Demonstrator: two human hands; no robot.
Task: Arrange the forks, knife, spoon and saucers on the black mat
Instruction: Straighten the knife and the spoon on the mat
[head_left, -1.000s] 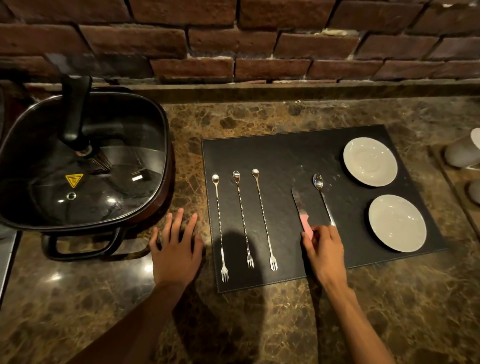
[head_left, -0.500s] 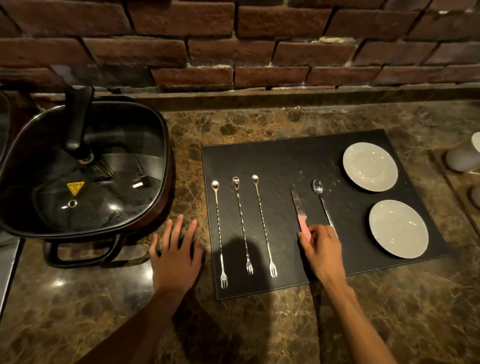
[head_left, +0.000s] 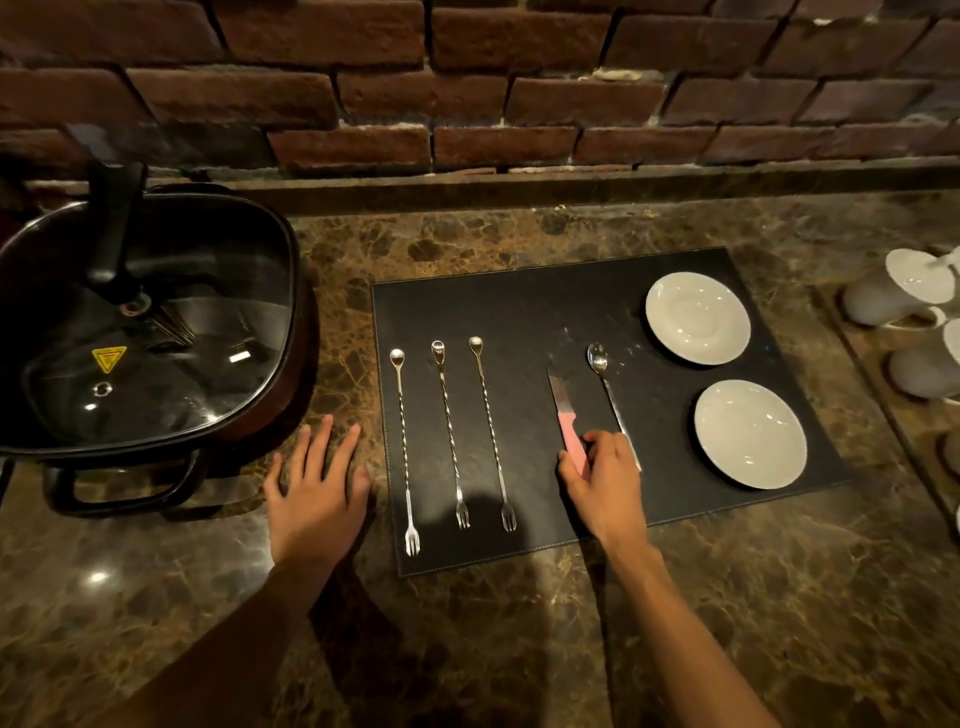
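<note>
Now we rest both hands by the black mat (head_left: 524, 296) on the marble tabletop (head_left: 519, 649).

Largest first: we see a brick wall (head_left: 467, 78) behind the tabletop, a lidded electric pan (head_left: 140, 332) at its left, and the mat near the middle. On the mat's right side lie two white saucers, the far saucer (head_left: 697, 317) and the near saucer (head_left: 750, 434), apart from each other. Three long twisted forks (head_left: 449, 431) lie side by side on the left part, tines toward us. Between them and the saucers lie the knife (head_left: 563, 410) and the spoon (head_left: 608, 384), side by side. Our left hand (head_left: 317, 499) lies flat and spread on the tabletop just left of the mat, holding nothing. Our right hand (head_left: 605, 478) is curled, fingers pinching the knife's pink handle; its far side covers the spoon's handle end.
</note>
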